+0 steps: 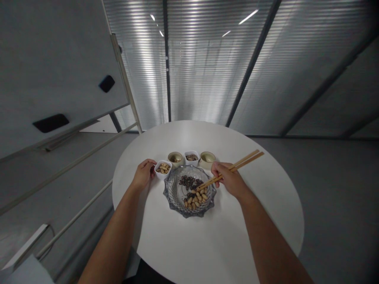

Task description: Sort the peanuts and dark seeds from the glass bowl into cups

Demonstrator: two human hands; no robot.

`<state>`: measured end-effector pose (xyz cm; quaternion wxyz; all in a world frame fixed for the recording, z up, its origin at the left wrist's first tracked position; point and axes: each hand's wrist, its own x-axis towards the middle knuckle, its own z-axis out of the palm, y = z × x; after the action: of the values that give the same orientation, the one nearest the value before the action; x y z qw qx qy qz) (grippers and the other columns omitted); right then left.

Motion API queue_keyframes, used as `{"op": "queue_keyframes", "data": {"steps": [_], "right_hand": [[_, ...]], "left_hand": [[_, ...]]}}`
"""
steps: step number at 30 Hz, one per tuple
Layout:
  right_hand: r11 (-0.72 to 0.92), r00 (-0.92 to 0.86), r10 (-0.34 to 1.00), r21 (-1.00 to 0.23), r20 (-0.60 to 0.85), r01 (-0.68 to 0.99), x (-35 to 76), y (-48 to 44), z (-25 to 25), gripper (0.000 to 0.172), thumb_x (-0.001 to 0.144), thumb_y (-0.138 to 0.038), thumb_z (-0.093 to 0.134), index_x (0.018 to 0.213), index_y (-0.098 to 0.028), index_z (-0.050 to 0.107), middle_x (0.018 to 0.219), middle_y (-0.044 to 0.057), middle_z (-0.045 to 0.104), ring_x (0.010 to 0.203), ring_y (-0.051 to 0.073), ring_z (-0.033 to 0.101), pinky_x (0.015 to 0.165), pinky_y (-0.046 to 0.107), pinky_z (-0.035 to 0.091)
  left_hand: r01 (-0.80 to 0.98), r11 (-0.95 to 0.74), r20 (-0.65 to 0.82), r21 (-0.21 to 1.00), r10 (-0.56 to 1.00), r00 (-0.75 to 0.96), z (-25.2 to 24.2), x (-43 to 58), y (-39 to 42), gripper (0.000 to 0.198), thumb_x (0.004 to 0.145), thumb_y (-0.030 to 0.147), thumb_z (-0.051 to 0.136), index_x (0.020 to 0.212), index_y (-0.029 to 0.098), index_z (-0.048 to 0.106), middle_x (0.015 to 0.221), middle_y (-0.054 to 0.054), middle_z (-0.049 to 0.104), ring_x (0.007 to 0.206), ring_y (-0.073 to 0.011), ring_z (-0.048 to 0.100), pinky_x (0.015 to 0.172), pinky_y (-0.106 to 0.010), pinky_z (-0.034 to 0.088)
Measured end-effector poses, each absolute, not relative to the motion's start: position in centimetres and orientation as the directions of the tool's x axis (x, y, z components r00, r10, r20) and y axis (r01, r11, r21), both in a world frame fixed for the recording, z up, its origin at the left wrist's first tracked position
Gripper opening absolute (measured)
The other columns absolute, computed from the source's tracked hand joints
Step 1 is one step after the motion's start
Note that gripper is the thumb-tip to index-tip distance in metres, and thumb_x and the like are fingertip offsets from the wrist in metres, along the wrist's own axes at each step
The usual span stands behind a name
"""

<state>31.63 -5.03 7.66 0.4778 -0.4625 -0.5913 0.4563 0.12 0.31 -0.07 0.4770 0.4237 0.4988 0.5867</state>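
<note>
while my right hand [226, 176] hangs over the bowl's right side, its forearm reaches forward and inward from the lower right, fingers curled closed round a pair of wooden chopsticks [210, 182]. sticks run slantwise: tips left and toward me, butts right and away, the two nearly parallel. i have them about mid-length; butts jut past my knuckles, tips lie left of the grip, down in the glass bowl [174, 195], where peanuts [197, 200] meet dark seeds [187, 182]. whether the tips pinch anything: too small to tell.

my left hand [144, 173], forearm angled in from lower left, has bent fingertips at the left side of a white cup of nuts [160, 176]; cannot tell if it is gripped or only touched.

beyond the bowl: a round cup [175, 163], a white cup of seeds [192, 163], a greenish cup [207, 163]. all on a round white table [189, 244].
</note>
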Motion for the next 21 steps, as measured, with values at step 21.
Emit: {"op": "queue_keyframes", "data": {"steps": [21], "right_hand": [[0.151,-0.082,0.987,-0.978,0.141,0.141,31.01,-5.2,7.5,0.051,0.093,-0.06,0.051,0.058,-0.023,0.048,0.041,-0.005,0.045,0.035,0.015,0.054,0.036,0.025,0.036]], "left_hand": [[-0.146,-0.043,0.015,0.988,0.982,-0.187,0.06,0.19,0.23,0.016,0.071,0.032,0.067,0.076,0.016,0.067,0.054,0.002,0.056,0.041,-0.0097,0.044,0.04,-0.022,0.03]]}}
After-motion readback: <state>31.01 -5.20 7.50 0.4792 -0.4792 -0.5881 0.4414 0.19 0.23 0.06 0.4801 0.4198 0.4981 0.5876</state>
